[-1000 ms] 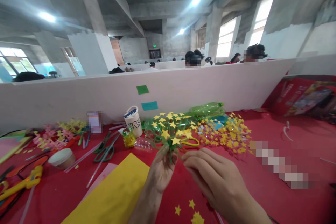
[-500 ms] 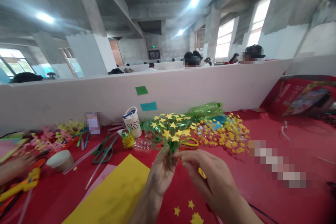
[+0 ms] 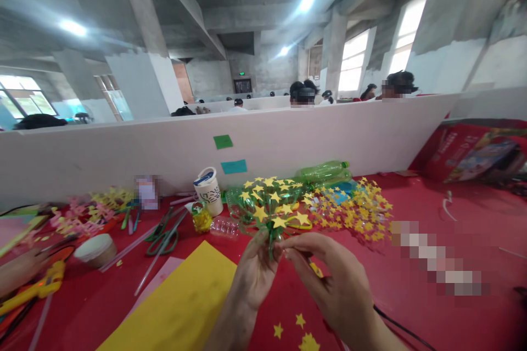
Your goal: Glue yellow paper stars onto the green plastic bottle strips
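Observation:
My left hand [image 3: 253,274] is wrapped round the base of a bunch of green plastic strips tipped with yellow stars [image 3: 279,222], held upright over the table. My right hand [image 3: 343,279] meets it at the base from the right, thumb and forefinger pinched together. Whatever sits in that pinch is too small to make out. Under my hands, loose yellow stars [image 3: 300,320] lie on the red cloth. A yellow sheet [image 3: 181,301] lies to the left, partly over a pink one.
Green plastic bottles [image 3: 325,173] and a heap of starred strips [image 3: 358,211] lie behind. Left are scissors [image 3: 161,242], a patterned cup [image 3: 209,197], a paper tub [image 3: 95,249], and another person's hand [image 3: 20,271] by a yellow glue gun [image 3: 51,279]. A white partition [image 3: 280,137] borders the table.
The starred bunch has tilted slightly and shifted a little right and down in my left hand. My right hand keeps its pinch at the base.

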Demonstrator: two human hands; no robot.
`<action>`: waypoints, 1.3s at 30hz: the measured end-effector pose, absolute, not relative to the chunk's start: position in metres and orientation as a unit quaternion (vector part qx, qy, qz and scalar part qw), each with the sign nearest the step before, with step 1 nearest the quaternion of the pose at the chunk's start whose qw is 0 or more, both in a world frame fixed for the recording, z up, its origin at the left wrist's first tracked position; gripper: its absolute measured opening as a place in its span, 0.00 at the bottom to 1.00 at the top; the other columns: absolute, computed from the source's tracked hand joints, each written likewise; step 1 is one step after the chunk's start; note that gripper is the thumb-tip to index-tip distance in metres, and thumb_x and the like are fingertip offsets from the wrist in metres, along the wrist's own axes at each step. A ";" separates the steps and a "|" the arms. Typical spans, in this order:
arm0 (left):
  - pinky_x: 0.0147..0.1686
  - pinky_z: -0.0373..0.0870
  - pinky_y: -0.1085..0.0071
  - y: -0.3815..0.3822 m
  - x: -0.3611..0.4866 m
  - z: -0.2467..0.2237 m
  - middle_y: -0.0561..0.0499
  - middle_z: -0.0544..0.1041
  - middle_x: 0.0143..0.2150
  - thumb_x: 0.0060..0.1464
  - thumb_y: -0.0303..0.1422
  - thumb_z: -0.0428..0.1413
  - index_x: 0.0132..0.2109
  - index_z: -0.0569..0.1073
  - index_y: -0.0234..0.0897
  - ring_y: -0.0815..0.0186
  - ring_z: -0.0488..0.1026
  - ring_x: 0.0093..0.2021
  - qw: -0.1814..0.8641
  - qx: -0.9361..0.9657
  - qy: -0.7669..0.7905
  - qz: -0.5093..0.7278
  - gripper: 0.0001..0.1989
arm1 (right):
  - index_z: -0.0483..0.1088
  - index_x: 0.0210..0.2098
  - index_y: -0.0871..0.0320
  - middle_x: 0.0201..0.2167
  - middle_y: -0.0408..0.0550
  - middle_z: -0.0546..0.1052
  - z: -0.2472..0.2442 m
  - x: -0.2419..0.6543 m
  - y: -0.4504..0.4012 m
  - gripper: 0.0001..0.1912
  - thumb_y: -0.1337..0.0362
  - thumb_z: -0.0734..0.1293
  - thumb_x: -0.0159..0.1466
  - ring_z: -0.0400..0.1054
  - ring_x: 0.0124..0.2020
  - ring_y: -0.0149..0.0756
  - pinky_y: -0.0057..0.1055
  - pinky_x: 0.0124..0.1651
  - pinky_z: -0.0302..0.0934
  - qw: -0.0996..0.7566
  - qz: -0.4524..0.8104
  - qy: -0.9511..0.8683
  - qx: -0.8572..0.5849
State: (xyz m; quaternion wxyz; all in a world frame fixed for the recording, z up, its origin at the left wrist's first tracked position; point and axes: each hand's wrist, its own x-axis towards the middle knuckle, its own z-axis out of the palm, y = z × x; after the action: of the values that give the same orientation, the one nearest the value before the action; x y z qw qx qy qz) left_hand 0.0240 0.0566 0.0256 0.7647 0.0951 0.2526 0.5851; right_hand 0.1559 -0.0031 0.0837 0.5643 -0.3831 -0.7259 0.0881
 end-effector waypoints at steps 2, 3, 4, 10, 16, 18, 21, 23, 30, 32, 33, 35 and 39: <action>0.32 0.74 0.75 0.057 0.024 0.026 0.46 0.78 0.32 0.56 0.22 0.47 0.37 0.72 0.29 0.69 0.76 0.30 0.769 0.096 0.249 0.580 0.08 | 0.69 0.38 0.56 0.32 0.41 0.76 0.083 0.156 -0.003 0.08 0.72 0.64 0.60 0.71 0.33 0.27 0.22 0.37 0.65 0.561 0.076 -0.729 -0.385; 0.31 0.74 0.75 0.057 0.024 0.026 0.46 0.78 0.32 0.56 0.22 0.47 0.37 0.72 0.29 0.69 0.76 0.30 0.770 0.096 0.248 0.579 0.09 | 0.69 0.38 0.56 0.32 0.41 0.77 0.083 0.156 -0.003 0.08 0.72 0.64 0.60 0.71 0.33 0.27 0.22 0.37 0.65 0.562 0.073 -0.729 -0.384; 0.31 0.74 0.75 0.057 0.024 0.026 0.46 0.78 0.32 0.56 0.21 0.47 0.37 0.72 0.29 0.69 0.76 0.30 0.771 0.094 0.248 0.580 0.09 | 0.69 0.38 0.56 0.33 0.41 0.77 0.083 0.156 -0.003 0.08 0.72 0.64 0.60 0.71 0.33 0.27 0.23 0.38 0.65 0.562 0.070 -0.729 -0.385; 0.29 0.74 0.76 0.058 0.024 0.027 0.47 0.78 0.29 0.56 0.21 0.47 0.35 0.72 0.28 0.70 0.75 0.28 0.768 0.089 0.245 0.585 0.09 | 0.70 0.39 0.57 0.33 0.43 0.77 0.086 0.157 -0.002 0.09 0.73 0.64 0.60 0.72 0.34 0.28 0.24 0.38 0.65 0.549 0.046 -0.746 -0.375; 0.27 0.73 0.79 0.055 0.024 0.033 0.48 0.78 0.28 0.57 0.21 0.46 0.33 0.72 0.29 0.71 0.75 0.27 0.774 0.079 0.248 0.578 0.11 | 0.70 0.38 0.59 0.35 0.47 0.76 0.090 0.158 -0.003 0.09 0.74 0.64 0.59 0.71 0.37 0.31 0.27 0.40 0.66 0.563 0.039 -0.753 -0.339; 0.28 0.73 0.79 0.055 0.024 0.034 0.47 0.78 0.29 0.57 0.21 0.46 0.34 0.72 0.29 0.71 0.75 0.28 0.777 0.080 0.244 0.575 0.11 | 0.70 0.37 0.59 0.35 0.48 0.75 0.090 0.158 -0.004 0.08 0.75 0.64 0.59 0.70 0.38 0.32 0.27 0.40 0.66 0.574 0.040 -0.746 -0.335; 0.28 0.73 0.78 0.055 0.023 0.033 0.48 0.78 0.28 0.56 0.21 0.47 0.33 0.73 0.29 0.71 0.75 0.28 0.778 0.088 0.239 0.574 0.10 | 0.70 0.35 0.60 0.33 0.48 0.75 0.090 0.158 -0.005 0.07 0.76 0.64 0.58 0.70 0.37 0.32 0.26 0.40 0.66 0.580 0.030 -0.742 -0.334; 0.28 0.73 0.78 0.056 0.023 0.030 0.47 0.77 0.28 0.56 0.22 0.47 0.33 0.73 0.29 0.70 0.75 0.28 0.781 0.093 0.237 0.570 0.10 | 0.70 0.35 0.60 0.32 0.47 0.75 0.089 0.157 -0.006 0.08 0.76 0.65 0.58 0.70 0.37 0.31 0.26 0.40 0.66 0.578 0.014 -0.747 -0.329; 0.31 0.72 0.76 0.057 0.020 0.023 0.47 0.77 0.29 0.55 0.23 0.49 0.33 0.73 0.30 0.69 0.75 0.30 0.777 0.116 0.228 0.575 0.08 | 0.67 0.35 0.58 0.32 0.46 0.73 0.091 0.157 -0.010 0.07 0.75 0.62 0.60 0.68 0.36 0.30 0.26 0.39 0.65 0.548 0.076 -0.759 -0.345; 0.32 0.72 0.75 0.057 0.020 0.024 0.47 0.78 0.30 0.54 0.23 0.50 0.33 0.73 0.30 0.68 0.75 0.31 0.778 0.113 0.230 0.573 0.07 | 0.66 0.37 0.58 0.34 0.46 0.72 0.092 0.156 -0.010 0.08 0.75 0.61 0.60 0.68 0.36 0.30 0.26 0.38 0.65 0.531 0.100 -0.761 -0.360; 0.32 0.73 0.74 0.056 0.019 0.024 0.46 0.78 0.30 0.54 0.23 0.51 0.33 0.74 0.30 0.68 0.75 0.31 0.779 0.111 0.233 0.572 0.07 | 0.67 0.38 0.58 0.34 0.46 0.72 0.092 0.156 -0.010 0.09 0.74 0.61 0.60 0.68 0.36 0.30 0.26 0.38 0.65 0.527 0.100 -0.762 -0.363; 0.32 0.73 0.74 0.056 0.019 0.025 0.46 0.78 0.31 0.53 0.22 0.51 0.34 0.74 0.30 0.68 0.75 0.31 0.777 0.107 0.235 0.574 0.06 | 0.67 0.41 0.57 0.36 0.47 0.72 0.092 0.156 -0.009 0.11 0.74 0.61 0.60 0.68 0.36 0.30 0.26 0.39 0.65 0.522 0.089 -0.765 -0.365; 0.30 0.73 0.75 0.058 0.019 0.026 0.47 0.78 0.29 0.54 0.21 0.50 0.32 0.74 0.30 0.69 0.75 0.29 0.772 0.102 0.235 0.582 0.08 | 0.66 0.46 0.57 0.40 0.48 0.72 0.091 0.156 -0.008 0.15 0.74 0.62 0.60 0.67 0.40 0.32 0.28 0.43 0.65 0.521 0.053 -0.763 -0.380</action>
State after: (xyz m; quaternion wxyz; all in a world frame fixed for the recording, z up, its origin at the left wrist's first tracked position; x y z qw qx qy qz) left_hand 0.0191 0.0578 0.0258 0.7717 0.1023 0.2355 0.5819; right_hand 0.1559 -0.0085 0.0909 0.5206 -0.3798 -0.7629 0.0526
